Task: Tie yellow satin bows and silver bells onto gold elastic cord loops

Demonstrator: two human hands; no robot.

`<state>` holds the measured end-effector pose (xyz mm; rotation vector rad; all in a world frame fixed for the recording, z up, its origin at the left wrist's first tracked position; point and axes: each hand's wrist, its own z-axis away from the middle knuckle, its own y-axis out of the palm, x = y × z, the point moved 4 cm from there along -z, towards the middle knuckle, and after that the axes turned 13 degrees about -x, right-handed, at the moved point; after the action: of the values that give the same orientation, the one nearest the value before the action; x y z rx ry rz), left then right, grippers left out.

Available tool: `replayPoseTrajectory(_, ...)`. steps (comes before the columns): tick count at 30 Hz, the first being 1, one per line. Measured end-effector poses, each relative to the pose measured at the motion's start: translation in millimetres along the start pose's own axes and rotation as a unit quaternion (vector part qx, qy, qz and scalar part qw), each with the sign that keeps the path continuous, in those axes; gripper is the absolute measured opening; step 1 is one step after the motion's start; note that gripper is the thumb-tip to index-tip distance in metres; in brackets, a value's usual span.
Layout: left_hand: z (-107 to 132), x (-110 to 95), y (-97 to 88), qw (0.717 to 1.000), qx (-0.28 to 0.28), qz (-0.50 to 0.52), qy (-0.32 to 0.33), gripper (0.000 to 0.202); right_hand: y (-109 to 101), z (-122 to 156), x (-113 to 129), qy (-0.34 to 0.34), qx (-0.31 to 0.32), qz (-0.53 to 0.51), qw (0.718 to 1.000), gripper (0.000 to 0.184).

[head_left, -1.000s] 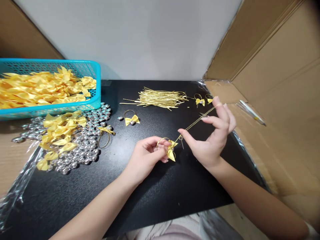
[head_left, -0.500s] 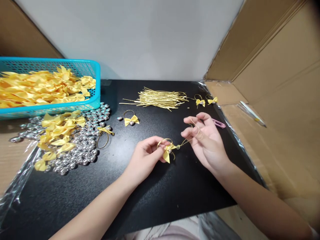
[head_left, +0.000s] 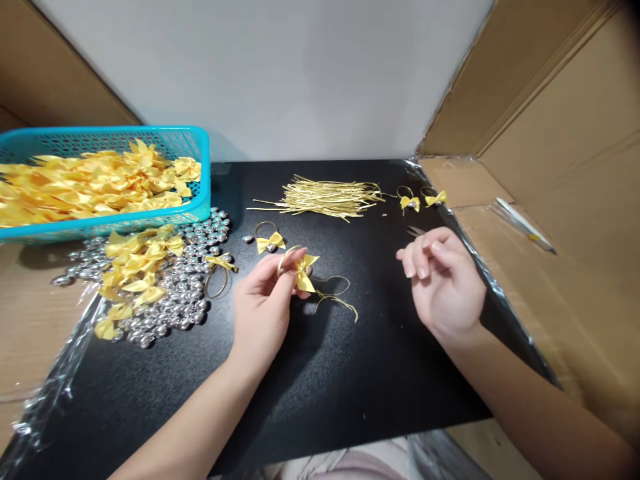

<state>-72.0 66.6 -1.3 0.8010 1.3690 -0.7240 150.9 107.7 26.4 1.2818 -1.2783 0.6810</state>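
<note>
Both hands work above the black tabletop [head_left: 380, 373], on the person's side of the bundle of gold strands [head_left: 330, 199], which serves as the landmark here. Nearer the person than the bundle and a little to its left, the left hand [head_left: 265, 300] pinches a yellow bow [head_left: 306, 265] and a thin metal ring [head_left: 283, 257] between thumb and fingers. A silver bead [head_left: 309, 271] shows at the bow's middle, and loose cord ends [head_left: 336, 299] trail from it towards the right hand.

To the right of the bundle and nearer the person, the right hand [head_left: 447, 287] has its palm turned up and its fingers loosely curled, with nothing visible in its grip. Pointed scissor tips [head_left: 415, 231] stick out just behind its fingers; whether it touches them cannot be told.

Judging by the slack cord, the step in hand seems to be fastening it at the bow. The next move appears to call for a steady left pinch and a free right hand to take up the ends, either to draw them snug or to cut them.

Two similar bowed rings [head_left: 410, 204] lie just right of the bundle; another bowed ring [head_left: 271, 243] lies to its left and nearer the person.
</note>
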Motion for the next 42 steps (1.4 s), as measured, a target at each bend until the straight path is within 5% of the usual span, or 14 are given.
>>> replayPoseTrajectory(3, -0.2, -4.3, -3.6, 0.999, -0.005, -0.010, 0.032, 0.020, 1.6, 6.0, -3.2, -0.078, -0.004, 0.092, 0.993, 0.006)
replayPoseTrajectory(8, 5.3, -12.7, -1.1, 0.997, 0.070, -0.020, 0.025, 0.020, 32.9, 33.8, -15.2, -0.061, 0.244, 0.195, 0.948, 0.022)
replayPoseTrajectory(11, 7.7, -14.8, 1.1, 0.994, 0.105, -0.017, 0.016, 0.022, 41.4, 44.6, -18.6, -0.008, 0.303, 0.169, 0.938, 0.020)
replayPoseTrajectory(14, 7.8, -15.4, 2.0, 0.993, 0.113, -0.014, 0.025, 0.023, 41.5, 46.3, -19.1, 0.009, 0.295, 0.166, 0.941, 0.007)
replayPoseTrajectory(25, 8.6, -11.1, 4.5, 0.994, 0.113, -0.006, -0.006, 0.021, 40.2, 44.5, -15.1, -0.011, 0.300, 0.160, 0.940, 0.008)
replayPoseTrajectory(30, 11.5, -15.6, 8.1, 0.985, 0.173, 0.007, 0.004, 0.026, 39.7, 49.3, -21.5, 0.074, 0.299, 0.107, 0.945, 0.021)
replayPoseTrajectory(33, 11.7, -17.0, 9.0, 0.980, 0.196, 0.013, 0.019, 0.026, 39.7, 50.4, -25.2, 0.131, 0.297, 0.097, 0.941, 0.009)
replayPoseTrajectory(37, 6.2, -14.3, 4.8, 0.992, 0.122, 0.028, 0.005, 0.023, 38.3, 47.2, -23.8, 0.153, 0.295, 0.105, 0.937, 0.005)
replayPoseTrajectory(42, 1.6, -12.2, 4.9, 0.997, 0.036, 0.043, -0.056, 0.017, 35.0, 41.6, -17.8, 0.069, 0.267, 0.140, 0.951, 0.003)
